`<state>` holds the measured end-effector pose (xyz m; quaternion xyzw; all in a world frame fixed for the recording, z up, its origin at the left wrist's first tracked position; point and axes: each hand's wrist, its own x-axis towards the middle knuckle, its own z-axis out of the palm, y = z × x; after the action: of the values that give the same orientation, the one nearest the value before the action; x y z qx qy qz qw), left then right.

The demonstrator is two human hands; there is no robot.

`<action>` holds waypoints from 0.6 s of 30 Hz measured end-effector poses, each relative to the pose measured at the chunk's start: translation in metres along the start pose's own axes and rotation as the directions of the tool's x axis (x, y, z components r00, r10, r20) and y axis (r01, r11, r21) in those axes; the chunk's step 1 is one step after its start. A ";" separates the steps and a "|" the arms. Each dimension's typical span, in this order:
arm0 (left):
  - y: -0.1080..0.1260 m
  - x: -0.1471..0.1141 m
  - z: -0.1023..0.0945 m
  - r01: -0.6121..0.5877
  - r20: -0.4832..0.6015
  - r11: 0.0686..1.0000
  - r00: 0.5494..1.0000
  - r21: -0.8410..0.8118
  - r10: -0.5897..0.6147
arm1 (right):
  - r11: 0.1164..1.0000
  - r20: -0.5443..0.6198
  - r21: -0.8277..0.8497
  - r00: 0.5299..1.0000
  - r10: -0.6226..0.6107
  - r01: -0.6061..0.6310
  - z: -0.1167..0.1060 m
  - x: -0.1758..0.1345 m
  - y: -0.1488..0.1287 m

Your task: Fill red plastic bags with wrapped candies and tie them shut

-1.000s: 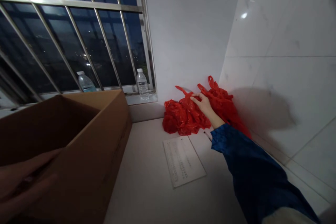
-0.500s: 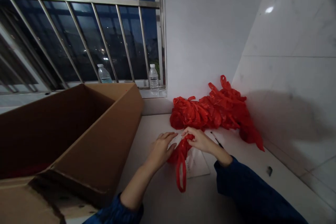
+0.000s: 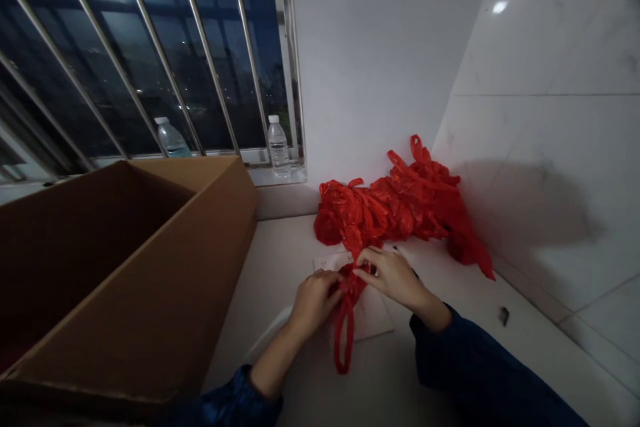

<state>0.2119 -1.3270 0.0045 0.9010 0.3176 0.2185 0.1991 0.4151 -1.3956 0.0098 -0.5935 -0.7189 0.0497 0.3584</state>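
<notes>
Between my hands is a red plastic bag (image 3: 354,288), gathered together, with one loop handle hanging toward me over the white surface. My left hand (image 3: 314,301) has its fingers closed on the bag's left side. From the right, my right hand (image 3: 393,273) pinches the bag's upper part between thumb and fingers. Just beyond them lies a large heap of crumpled red plastic bags (image 3: 395,203) against the wall; a red strand from it reaches my right fingertips. A flat white sheet or booklet (image 3: 375,320) lies beneath the bag, partly covered.
An open cardboard box (image 3: 200,267) stands at the left. Two water bottles, one upright (image 3: 278,147) and one tilted (image 3: 173,140), stand by the barred window. A small dark object (image 3: 503,315) lies at the right. A dark thin tool (image 3: 415,272) is partly behind my right hand.
My left hand has closed in on the bag from beside it. My right hand has shifted slightly right and down. The whole view has turned a little, moving the box and window leftward.
</notes>
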 end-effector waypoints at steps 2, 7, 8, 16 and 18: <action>-0.006 0.001 0.001 0.007 -0.037 0.999 0.999 -0.048 -0.008 | 0.996 0.032 0.085 0.999 -0.016 0.013 0.006 0.002 0.004; -0.029 -0.002 -0.018 0.063 -0.123 0.982 0.989 -0.179 -0.086 | 0.981 0.042 0.190 0.998 -0.049 0.040 0.007 0.007 0.010; -0.035 -0.003 -0.024 0.081 -0.143 0.977 0.984 -0.196 -0.110 | 0.980 0.025 0.193 0.998 -0.049 0.043 0.004 0.007 0.012; -0.055 -0.016 -0.052 0.140 -0.251 0.976 0.951 -0.167 -0.179 | 1.000 0.018 0.023 1.000 -0.013 0.012 -0.006 0.000 0.025; -0.041 -0.019 -0.050 0.102 -0.306 0.988 0.943 -0.118 -0.134 | 1.000 0.032 -0.014 0.999 -0.011 0.011 -0.005 -0.001 0.024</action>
<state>0.1520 -1.2989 0.0205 0.8232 0.3871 0.3619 0.2038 0.4375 -1.3912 0.0008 -0.5913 -0.7280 0.0519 0.3431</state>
